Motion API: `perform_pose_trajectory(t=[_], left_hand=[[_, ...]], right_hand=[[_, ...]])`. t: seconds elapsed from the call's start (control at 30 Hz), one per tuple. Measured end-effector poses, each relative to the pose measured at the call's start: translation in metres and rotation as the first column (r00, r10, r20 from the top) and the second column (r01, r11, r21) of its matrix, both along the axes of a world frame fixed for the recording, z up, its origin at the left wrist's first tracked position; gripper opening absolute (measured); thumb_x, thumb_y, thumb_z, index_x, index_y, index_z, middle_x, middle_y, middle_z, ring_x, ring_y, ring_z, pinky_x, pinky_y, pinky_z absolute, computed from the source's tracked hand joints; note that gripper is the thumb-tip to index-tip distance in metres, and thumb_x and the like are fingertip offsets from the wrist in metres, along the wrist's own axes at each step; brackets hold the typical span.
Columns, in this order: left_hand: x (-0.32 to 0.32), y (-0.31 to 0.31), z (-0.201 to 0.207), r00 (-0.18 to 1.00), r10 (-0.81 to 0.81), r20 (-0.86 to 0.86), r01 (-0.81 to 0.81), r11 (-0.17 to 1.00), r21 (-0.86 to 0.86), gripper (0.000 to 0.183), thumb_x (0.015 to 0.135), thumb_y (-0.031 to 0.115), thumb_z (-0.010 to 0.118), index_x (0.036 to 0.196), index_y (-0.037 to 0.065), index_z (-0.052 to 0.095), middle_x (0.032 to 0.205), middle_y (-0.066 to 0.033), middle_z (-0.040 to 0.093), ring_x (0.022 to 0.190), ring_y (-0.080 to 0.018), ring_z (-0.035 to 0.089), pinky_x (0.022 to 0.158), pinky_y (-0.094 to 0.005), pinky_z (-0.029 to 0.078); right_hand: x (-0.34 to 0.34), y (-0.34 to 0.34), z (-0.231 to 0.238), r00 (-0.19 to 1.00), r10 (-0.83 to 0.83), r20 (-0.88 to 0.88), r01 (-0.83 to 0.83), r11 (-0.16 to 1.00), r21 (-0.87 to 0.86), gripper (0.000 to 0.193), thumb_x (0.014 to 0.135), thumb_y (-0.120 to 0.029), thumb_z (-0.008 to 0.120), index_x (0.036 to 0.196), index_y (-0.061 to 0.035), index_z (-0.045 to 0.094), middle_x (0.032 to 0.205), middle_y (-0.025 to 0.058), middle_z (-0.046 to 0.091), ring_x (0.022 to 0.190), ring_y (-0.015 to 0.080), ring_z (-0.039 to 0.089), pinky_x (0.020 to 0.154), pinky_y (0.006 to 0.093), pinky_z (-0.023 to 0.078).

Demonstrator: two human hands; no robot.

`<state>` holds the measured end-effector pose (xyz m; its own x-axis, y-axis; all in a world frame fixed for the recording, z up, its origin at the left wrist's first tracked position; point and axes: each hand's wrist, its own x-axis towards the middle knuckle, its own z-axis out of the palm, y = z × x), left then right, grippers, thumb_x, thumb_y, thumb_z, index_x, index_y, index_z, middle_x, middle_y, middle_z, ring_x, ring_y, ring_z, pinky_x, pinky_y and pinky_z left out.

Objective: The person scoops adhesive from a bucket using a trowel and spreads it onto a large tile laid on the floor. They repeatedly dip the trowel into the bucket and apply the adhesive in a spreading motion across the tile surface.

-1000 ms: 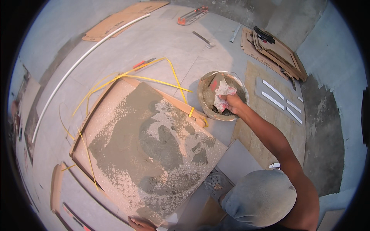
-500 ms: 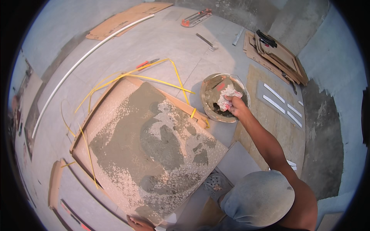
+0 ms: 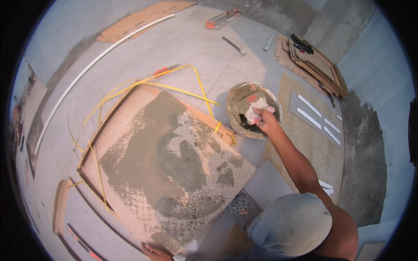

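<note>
My right hand is closed around a mortar-crusted hand tool, white with red patches, whose exact kind the crust hides. The tool is inside the mouth of a round bucket with grey mortar in it. To the left lies a large square tile, its upper face partly spread with grey mortar in thick lumps and thin smears. At the tile's near corner rests my left hand, fingers extended along the edge and partly cut off by the frame.
Yellow straps and cardboard edging surround the tile. Red-handled pliers, a hammer, a tile cutter and a long white pipe lie beyond. Stacked cardboard leans at right. My bent knee is close by.
My right hand and the tool have shifted very slightly inside the bucket's mouth. The left hand stays at the tile's corner, and the whole view has moved a little.
</note>
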<state>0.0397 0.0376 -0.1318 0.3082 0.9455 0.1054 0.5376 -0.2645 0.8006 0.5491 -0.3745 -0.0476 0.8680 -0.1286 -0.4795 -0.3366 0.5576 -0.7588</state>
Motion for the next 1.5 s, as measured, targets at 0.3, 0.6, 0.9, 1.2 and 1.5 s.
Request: perform_pose_trajectory(t=[0.3,0.6,0.9,1.2,1.5], left_hand=[[0.003,-0.003,0.006,1.0,0.017,-0.015,-0.017,1.0,-0.023,0.053,0.104,0.034,0.038,0.13,-0.012,0.046,0.128,-0.0284,0.051,0.115,-0.036,0.052,0.098,-0.0393,0.041],[0.008,-0.006,0.013,0.999,0.037,0.014,-0.036,0.998,-0.059,0.054,0.103,0.035,0.039,0.13,-0.011,0.046,0.126,-0.0269,0.052,0.113,-0.0347,0.053,0.096,-0.0382,0.042],[-0.005,0.005,-0.004,1.0,0.014,-0.011,-0.013,0.999,0.041,0.053,0.103,0.034,0.038,0.128,-0.012,0.048,0.123,-0.0267,0.054,0.11,-0.034,0.055,0.095,-0.0383,0.043],[0.001,0.001,0.002,0.997,0.028,-0.078,-0.023,0.998,0.066,0.047,0.103,0.028,0.037,0.124,-0.011,0.053,0.122,-0.0274,0.057,0.111,-0.0374,0.056,0.097,-0.041,0.042],[0.002,0.003,0.01,0.993,0.014,-0.121,-0.01,0.999,0.033,0.046,0.103,0.03,0.042,0.128,-0.007,0.053,0.123,-0.0222,0.058,0.113,-0.0294,0.056,0.097,-0.0371,0.042]], right_hand=[[-0.003,0.001,-0.003,0.997,-0.071,-0.036,0.072,0.997,0.03,0.04,0.091,0.008,0.05,0.128,-0.0072,0.048,0.12,0.0112,0.058,0.109,0.0276,0.062,0.089,0.0438,0.058],[0.005,0.016,-0.005,0.967,-0.248,-0.062,0.249,0.968,0.02,0.029,0.092,0.004,0.053,0.119,-0.0064,0.056,0.116,0.0094,0.062,0.105,0.0259,0.063,0.09,0.041,0.056],[-0.012,0.013,0.017,0.974,-0.227,0.017,0.228,0.972,-0.051,0.028,0.092,0.001,0.055,0.12,-0.0029,0.052,0.11,0.0114,0.063,0.1,0.0243,0.065,0.086,0.0373,0.057],[-0.065,-0.014,0.049,0.97,-0.131,0.204,0.101,0.984,0.147,0.022,0.092,-0.004,0.06,0.114,-0.0011,0.057,0.107,0.0105,0.066,0.096,0.0207,0.067,0.083,0.0329,0.058],[-0.15,0.112,0.041,0.923,0.206,0.326,-0.149,0.97,-0.191,0.046,0.09,-0.003,0.065,0.131,0.002,0.044,0.122,0.0106,0.058,0.11,0.0202,0.059,0.095,0.0358,0.049]])
